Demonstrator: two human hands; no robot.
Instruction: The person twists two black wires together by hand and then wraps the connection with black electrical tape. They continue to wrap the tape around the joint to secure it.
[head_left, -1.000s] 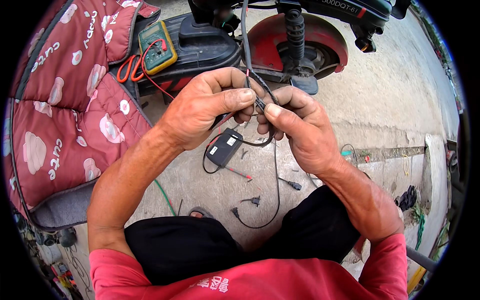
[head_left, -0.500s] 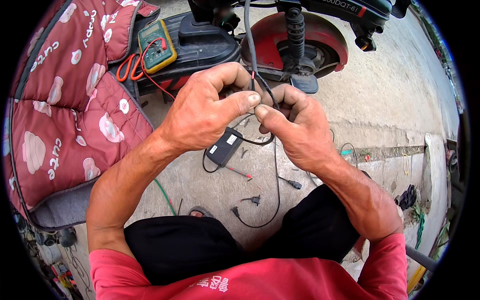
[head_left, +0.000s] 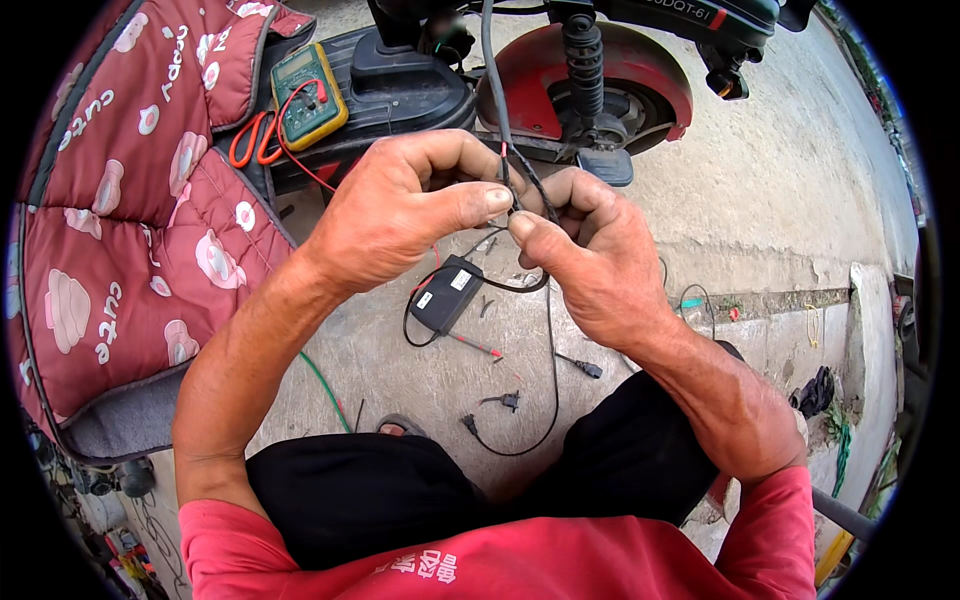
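Observation:
My left hand (head_left: 410,210) and my right hand (head_left: 590,260) are closed close together on black cable (head_left: 493,80), thumb tips almost meeting. Between my fingers a short red length shows on a thinner strand beside a twisted black wire; the exact joint is partly hidden. The thick cable runs up from my hands toward the scooter. Below them a black charger brick (head_left: 447,296) lies on the concrete with its cords, near loose black plugs (head_left: 590,367) and a red-and-black probe (head_left: 478,346).
A scooter stands ahead with footboard (head_left: 400,95), red-guarded wheel (head_left: 530,90) and shock absorber (head_left: 583,70). A yellow-green multimeter (head_left: 308,97) with red lead rests on the footboard. A maroon padded cover (head_left: 130,250) fills the left. A concrete ledge (head_left: 865,340) runs at the right.
Since a second ago both thumbs have shifted on the cable, my right thumb moving slightly left and now covering more of the wire. The cable tilts a little differently above my hands.

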